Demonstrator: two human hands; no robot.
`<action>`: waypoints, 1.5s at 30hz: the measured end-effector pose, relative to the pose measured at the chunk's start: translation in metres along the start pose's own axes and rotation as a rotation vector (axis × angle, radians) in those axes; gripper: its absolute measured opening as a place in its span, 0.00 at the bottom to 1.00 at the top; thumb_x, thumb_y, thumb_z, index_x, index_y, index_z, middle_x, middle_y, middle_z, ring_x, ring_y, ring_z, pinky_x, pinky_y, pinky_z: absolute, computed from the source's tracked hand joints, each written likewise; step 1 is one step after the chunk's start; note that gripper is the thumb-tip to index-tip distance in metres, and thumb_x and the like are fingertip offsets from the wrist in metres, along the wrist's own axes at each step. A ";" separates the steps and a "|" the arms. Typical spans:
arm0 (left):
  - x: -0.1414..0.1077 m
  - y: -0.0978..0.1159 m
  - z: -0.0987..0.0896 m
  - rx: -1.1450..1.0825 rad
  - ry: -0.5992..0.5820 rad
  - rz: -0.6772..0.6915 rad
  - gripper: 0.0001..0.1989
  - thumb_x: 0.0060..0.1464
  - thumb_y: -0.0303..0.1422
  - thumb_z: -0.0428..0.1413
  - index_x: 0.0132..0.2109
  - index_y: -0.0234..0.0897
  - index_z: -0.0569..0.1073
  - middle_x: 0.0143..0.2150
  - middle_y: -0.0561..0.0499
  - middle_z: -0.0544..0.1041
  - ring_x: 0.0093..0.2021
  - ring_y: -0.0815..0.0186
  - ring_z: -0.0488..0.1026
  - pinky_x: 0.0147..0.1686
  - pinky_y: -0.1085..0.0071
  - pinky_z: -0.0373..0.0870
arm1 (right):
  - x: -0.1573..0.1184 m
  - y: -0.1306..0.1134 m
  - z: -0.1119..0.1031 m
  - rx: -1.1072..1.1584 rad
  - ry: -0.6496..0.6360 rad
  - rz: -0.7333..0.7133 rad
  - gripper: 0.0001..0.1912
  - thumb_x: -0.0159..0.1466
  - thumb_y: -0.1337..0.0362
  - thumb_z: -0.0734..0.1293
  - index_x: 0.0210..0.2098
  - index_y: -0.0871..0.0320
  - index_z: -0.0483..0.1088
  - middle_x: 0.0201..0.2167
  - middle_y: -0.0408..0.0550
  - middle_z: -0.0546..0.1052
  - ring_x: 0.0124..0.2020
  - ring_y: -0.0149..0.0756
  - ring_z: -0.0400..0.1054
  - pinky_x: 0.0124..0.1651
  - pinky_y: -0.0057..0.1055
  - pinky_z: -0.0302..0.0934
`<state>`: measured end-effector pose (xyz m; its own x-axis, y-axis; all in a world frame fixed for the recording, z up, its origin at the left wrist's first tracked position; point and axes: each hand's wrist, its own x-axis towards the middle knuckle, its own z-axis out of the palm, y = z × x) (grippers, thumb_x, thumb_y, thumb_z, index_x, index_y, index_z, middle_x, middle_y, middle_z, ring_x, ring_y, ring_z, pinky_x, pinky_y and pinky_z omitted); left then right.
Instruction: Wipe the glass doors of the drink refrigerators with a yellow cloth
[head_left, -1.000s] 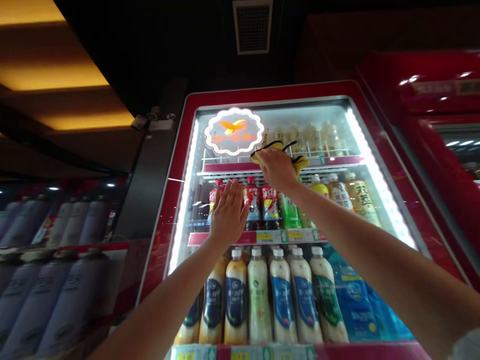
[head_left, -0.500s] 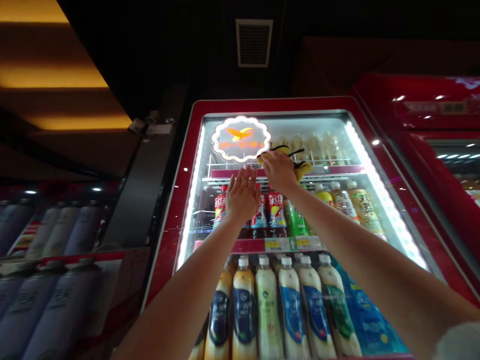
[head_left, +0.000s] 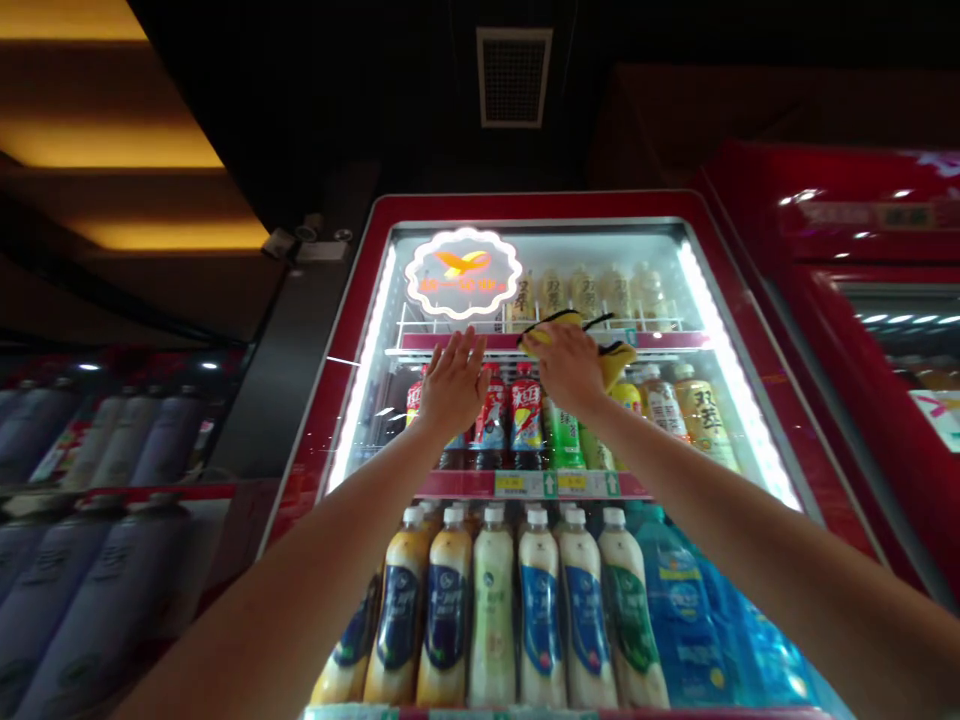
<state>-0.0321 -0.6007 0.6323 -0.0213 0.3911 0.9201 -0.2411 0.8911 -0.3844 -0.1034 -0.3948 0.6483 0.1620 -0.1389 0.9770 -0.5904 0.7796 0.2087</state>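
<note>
My left hand [head_left: 454, 382] lies flat with fingers stretched on the glass door [head_left: 442, 345] of a lit drinks fridge, just below a glowing scalloped logo sign [head_left: 463, 273]. To its right, my right hand [head_left: 570, 368] presses a yellow cloth with black edging [head_left: 616, 366] against the same glass. Part of the cloth is hidden under the palm; its edges stick out above and to the right of the fingers. Behind the glass, near both hands, stand red-labelled drink bottles [head_left: 526, 412] and a green-labelled bottle [head_left: 568, 436].
Pale bottles with blue and green labels [head_left: 538, 605] fill the lower shelf beside large blue bottles [head_left: 686, 610]. The red door frame [head_left: 315, 400] surrounds the glass. Another red fridge [head_left: 862, 230] stands at right, a shelf of grey bottles [head_left: 112, 570] at left. Overhead is a ceiling vent [head_left: 514, 78].
The right hand and cloth have slid a little right and down across the glass, away from the logo sign. My left hand stays flat below the sign. The view has shifted slightly.
</note>
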 end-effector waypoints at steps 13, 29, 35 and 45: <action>0.020 0.014 -0.010 0.070 -0.087 -0.021 0.31 0.68 0.38 0.40 0.74 0.31 0.54 0.76 0.39 0.54 0.76 0.51 0.50 0.72 0.45 0.52 | 0.005 0.078 -0.017 -0.094 0.039 0.142 0.26 0.70 0.69 0.55 0.64 0.50 0.68 0.61 0.57 0.71 0.58 0.52 0.62 0.55 0.48 0.59; 0.068 0.144 0.018 -0.041 -0.159 0.101 0.31 0.68 0.37 0.42 0.74 0.34 0.54 0.78 0.44 0.51 0.78 0.56 0.44 0.75 0.51 0.44 | -0.017 0.145 -0.031 -0.065 0.060 0.247 0.25 0.70 0.69 0.55 0.62 0.52 0.71 0.58 0.59 0.72 0.58 0.56 0.63 0.55 0.52 0.60; 0.098 0.171 0.035 -0.038 -0.098 0.017 0.31 0.68 0.37 0.42 0.74 0.35 0.54 0.77 0.43 0.53 0.77 0.53 0.46 0.74 0.46 0.42 | 0.034 0.160 -0.025 -0.032 0.017 -0.041 0.28 0.70 0.72 0.54 0.63 0.47 0.71 0.66 0.49 0.68 0.66 0.52 0.58 0.62 0.49 0.57; 0.125 0.208 0.052 -0.082 -0.027 0.047 0.31 0.68 0.37 0.43 0.74 0.37 0.54 0.77 0.44 0.54 0.77 0.55 0.47 0.75 0.47 0.40 | -0.012 0.213 -0.040 -0.177 0.049 0.188 0.27 0.71 0.71 0.53 0.65 0.52 0.68 0.58 0.60 0.72 0.57 0.56 0.64 0.54 0.52 0.62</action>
<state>-0.1348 -0.3786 0.6712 -0.0567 0.4276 0.9022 -0.1594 0.8882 -0.4310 -0.1995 -0.2028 0.6788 0.1030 0.0446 0.9937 -0.4667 0.8844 0.0087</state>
